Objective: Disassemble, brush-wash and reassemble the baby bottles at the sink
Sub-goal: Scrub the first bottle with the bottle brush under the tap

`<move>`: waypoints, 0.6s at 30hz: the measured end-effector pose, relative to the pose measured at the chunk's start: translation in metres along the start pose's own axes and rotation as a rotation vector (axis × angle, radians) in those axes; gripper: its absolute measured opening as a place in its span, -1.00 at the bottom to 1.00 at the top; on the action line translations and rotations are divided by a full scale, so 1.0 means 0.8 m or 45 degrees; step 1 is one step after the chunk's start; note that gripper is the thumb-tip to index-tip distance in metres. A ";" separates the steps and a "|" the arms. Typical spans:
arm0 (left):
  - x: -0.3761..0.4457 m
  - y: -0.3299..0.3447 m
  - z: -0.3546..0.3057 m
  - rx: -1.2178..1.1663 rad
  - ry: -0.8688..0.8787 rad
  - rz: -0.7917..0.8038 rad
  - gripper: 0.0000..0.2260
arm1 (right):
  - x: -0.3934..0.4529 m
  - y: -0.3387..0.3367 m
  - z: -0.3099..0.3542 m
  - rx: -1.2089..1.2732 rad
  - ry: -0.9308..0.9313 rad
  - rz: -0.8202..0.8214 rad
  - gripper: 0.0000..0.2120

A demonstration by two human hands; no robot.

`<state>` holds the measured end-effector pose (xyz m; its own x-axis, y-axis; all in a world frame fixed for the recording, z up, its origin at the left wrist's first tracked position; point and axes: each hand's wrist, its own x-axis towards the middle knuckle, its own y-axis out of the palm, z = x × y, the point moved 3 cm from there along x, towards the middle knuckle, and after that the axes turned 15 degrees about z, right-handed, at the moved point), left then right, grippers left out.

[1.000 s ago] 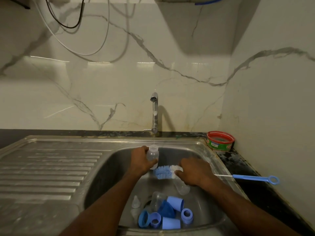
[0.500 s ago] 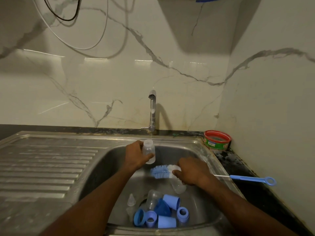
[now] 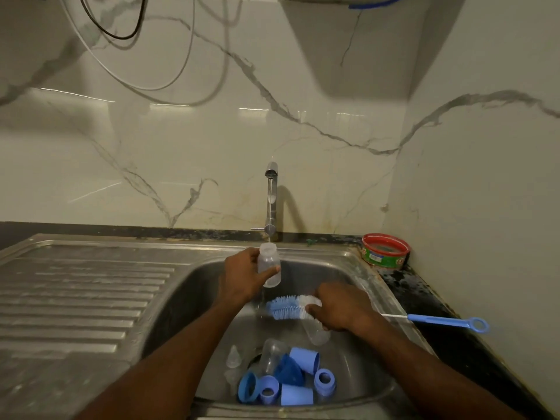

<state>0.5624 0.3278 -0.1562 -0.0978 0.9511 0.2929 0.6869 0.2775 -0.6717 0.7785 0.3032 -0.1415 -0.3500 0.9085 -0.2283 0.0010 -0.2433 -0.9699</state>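
1. The bottle stands nearly upright, mouth up under the tap, in the left hand, whose fingers and thumb wrap its body.
2. The brush lies just below and to the right of that hand; its long axis runs sideways, with the bristles pointing left toward the bottle.
3. The right hand grips the brush by its neck and seems also to hold a second clear bottle beneath.
4. My judgement: either the brush tip must swing up or the bottle's mouth must tilt down before the brush can enter.
5. Loose parts lie nearer the body in the sink.
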 end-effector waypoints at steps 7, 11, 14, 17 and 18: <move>-0.009 -0.004 -0.001 0.145 -0.070 0.033 -0.49 | 0.001 0.001 0.001 -0.019 -0.007 0.003 -0.66; -0.004 -0.009 -0.002 0.068 -0.045 -0.046 -0.46 | 0.001 0.001 -0.001 0.002 -0.008 0.001 -0.65; -0.004 -0.005 0.003 0.131 -0.099 0.023 -0.46 | -0.001 0.001 -0.001 0.007 -0.019 0.018 -0.66; -0.002 -0.003 0.004 0.059 -0.086 -0.018 -0.48 | -0.002 0.000 -0.001 0.029 -0.030 0.014 -0.66; -0.003 -0.001 0.005 0.100 -0.118 0.033 -0.50 | -0.003 0.000 -0.001 0.028 -0.031 0.009 -0.66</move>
<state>0.5593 0.3261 -0.1591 -0.1492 0.9657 0.2127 0.6322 0.2585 -0.7304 0.7804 0.3017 -0.1410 -0.3728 0.8982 -0.2328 -0.0169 -0.2574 -0.9661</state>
